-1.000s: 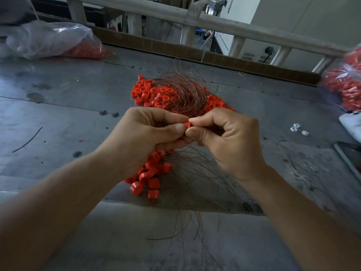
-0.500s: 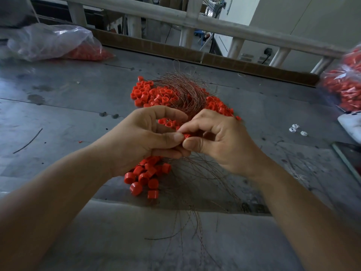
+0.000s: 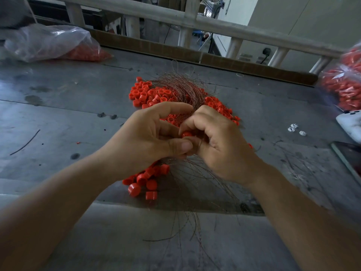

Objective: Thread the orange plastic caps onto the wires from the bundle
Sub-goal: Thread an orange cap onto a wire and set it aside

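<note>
The grey metal tabletop (image 3: 58,118) fills most of the view, with broad bare stretches on its left half and on the right between the hands and the right edge. Its far edge is lined by a brown cardboard strip (image 3: 234,64), with a pale railing (image 3: 214,24) behind. Its near edge runs just below the forearms, stepping down to a lower grey surface

A clear plastic bag (image 3: 48,43) holding orange pieces lies at the far left corner, and a second bag (image 3: 343,85), blurred, sits at the right edge. Both are well apart from the hands

In the middle, a pile of caps (image 3: 148,92) lies under the far end of the wire bundle (image 3: 181,89), whose strands arc toward the hands, fan out below them and trail over the near edge. A smaller cluster of caps (image 3: 144,180) sits near that edge, under the left wrist

The left hand (image 3: 148,137) is curled, gripping the wire bundle with its thumb pressed against the right hand's fingers. The right hand (image 3: 218,145) pinches one orange cap (image 3: 187,134) between thumb and forefinger, above the tabletop's centre

At the right edge lie a white object (image 3: 351,124), a dark flat slab (image 3: 349,155) and three small white pieces (image 3: 294,128). A stray wire (image 3: 25,142) lies far left
</note>
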Demonstrator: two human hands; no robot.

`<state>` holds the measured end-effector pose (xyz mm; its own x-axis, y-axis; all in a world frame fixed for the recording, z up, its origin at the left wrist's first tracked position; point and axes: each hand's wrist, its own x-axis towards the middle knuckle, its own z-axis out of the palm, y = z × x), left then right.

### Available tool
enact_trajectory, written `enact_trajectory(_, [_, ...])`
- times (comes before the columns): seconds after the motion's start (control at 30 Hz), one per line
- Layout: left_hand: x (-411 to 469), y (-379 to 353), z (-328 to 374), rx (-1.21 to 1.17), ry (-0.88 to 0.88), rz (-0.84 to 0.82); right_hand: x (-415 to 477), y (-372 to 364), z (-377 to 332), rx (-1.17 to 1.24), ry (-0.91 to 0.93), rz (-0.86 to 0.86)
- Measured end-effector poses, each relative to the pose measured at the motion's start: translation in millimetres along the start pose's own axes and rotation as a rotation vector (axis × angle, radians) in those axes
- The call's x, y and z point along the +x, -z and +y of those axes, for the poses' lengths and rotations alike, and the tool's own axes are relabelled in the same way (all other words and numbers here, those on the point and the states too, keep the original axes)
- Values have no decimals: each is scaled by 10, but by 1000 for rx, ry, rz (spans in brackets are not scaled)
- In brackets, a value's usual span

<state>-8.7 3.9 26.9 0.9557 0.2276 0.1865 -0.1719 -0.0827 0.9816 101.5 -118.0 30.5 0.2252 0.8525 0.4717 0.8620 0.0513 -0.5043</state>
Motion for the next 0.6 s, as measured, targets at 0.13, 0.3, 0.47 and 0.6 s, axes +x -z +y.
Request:
enact_trajectory(0.13, [-43,-20,21,10,-58,-12,-13,-31,-31,30,2,40])
enact_trajectory(0.3, [-45,-30,38,-4,-61,-10,-19,-37,-35,53,-3,74])
enact_trajectory(0.47, [-19,11,23,-56,-17,-6,-13,-51,-15,99,-33,111])
enact_trajectory(0.6, [12,48,20,-92,13,2,-19,-71,-14,136,-16,153])
